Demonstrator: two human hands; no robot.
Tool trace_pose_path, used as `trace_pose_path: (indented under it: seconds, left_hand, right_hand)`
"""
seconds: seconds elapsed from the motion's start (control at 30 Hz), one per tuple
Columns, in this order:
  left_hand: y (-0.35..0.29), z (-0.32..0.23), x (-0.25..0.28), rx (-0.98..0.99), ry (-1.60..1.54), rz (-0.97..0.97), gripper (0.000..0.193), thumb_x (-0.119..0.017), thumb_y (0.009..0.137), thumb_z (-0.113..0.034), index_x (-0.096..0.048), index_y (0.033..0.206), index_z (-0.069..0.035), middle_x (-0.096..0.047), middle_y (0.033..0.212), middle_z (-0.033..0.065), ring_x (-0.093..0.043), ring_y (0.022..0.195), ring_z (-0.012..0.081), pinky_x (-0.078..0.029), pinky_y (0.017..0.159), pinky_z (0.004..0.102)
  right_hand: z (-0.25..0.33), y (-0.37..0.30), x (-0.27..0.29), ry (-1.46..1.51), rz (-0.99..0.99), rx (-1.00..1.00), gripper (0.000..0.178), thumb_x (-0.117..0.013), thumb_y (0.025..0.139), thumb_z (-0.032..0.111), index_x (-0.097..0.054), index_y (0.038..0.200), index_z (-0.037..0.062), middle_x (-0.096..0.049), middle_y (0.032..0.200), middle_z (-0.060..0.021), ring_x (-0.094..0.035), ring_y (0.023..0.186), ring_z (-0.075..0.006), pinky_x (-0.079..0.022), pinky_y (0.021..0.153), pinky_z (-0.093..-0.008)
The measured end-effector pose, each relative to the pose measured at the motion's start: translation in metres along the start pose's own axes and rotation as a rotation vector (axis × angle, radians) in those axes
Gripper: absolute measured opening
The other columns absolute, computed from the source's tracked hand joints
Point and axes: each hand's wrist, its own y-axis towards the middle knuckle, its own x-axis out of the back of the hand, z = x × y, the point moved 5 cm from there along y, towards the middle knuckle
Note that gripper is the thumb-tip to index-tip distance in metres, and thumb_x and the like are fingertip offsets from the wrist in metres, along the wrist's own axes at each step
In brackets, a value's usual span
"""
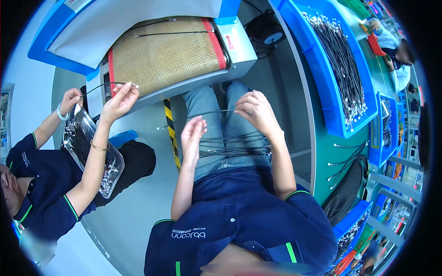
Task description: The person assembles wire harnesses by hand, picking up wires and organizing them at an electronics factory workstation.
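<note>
My right hand (258, 114) pinches one end of a thin black cable (212, 112), which stretches left across my lap to a small pale connector. Just under that cable is my left hand (191, 138), its fingers loosely bent and apart; I see nothing gripped in it. Several more black cables (235, 146) lie sideways across my jeans, between my two forearms. Ahead of me, two dark cables rest on a tan mesh conveyor belt (170, 60) with red edges, partly under a white cover (138, 16).
To the left a co-worker stretches a black cable (105, 84) between both hands, a clear tray (119, 172) of cables on the lap. On the green table (322, 149) at my right stand a blue bin (324, 108) full of cables, loose cables and a black mesh bag (346, 198).
</note>
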Motion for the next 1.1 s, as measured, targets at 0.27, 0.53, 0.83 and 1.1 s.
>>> trace_pose_path:
  seconds: [0.27,0.53,0.83,1.1]
  left_hand:
    - [-0.021,-0.040,0.027,-0.204,1.095,0.349,0.018,-0.061,0.088,-0.012,-0.064,0.105,-0.005,-0.062,0.108,0.0110,-0.059,0.104,0.0254,-0.045,0.089,0.0325]
    - [-0.006,-0.061,0.058,-0.269,1.201,0.382,0.016,-0.060,0.084,-0.007,-0.064,0.099,-0.005,-0.062,0.103,0.0108,-0.054,0.101,0.0299,-0.043,0.089,0.0376]
    - [0.020,-0.073,0.084,-0.276,1.253,0.406,0.016,-0.060,0.084,-0.010,-0.065,0.099,-0.006,-0.062,0.105,0.0084,-0.053,0.105,0.0275,-0.041,0.093,0.0375]
    - [-0.006,-0.091,0.075,-0.340,1.221,0.417,0.018,-0.059,0.084,-0.006,-0.064,0.101,-0.006,-0.061,0.105,0.0094,-0.053,0.105,0.0282,-0.041,0.094,0.0380]
  right_hand:
    - [0.013,0.095,-0.027,-0.064,-0.017,0.067,0.011,-0.070,0.075,0.017,-0.068,0.079,0.0073,-0.064,0.089,-0.0004,-0.057,0.093,-0.0190,-0.042,0.089,-0.0335]
    - [0.017,0.185,-0.076,-0.005,0.082,0.087,0.011,-0.069,0.078,0.017,-0.068,0.080,0.0065,-0.064,0.089,-0.0041,-0.058,0.093,-0.0226,-0.045,0.087,-0.0353]
    - [0.008,0.253,-0.132,0.039,0.121,0.134,0.013,-0.069,0.077,0.020,-0.069,0.080,0.0074,-0.064,0.088,-0.0055,-0.059,0.091,-0.0253,-0.047,0.083,-0.0384]
    - [0.032,0.245,-0.114,-0.041,-0.045,0.176,0.016,-0.072,0.075,0.021,-0.070,0.083,0.0068,-0.065,0.083,-0.0073,-0.060,0.085,-0.0244,-0.047,0.077,-0.0358]
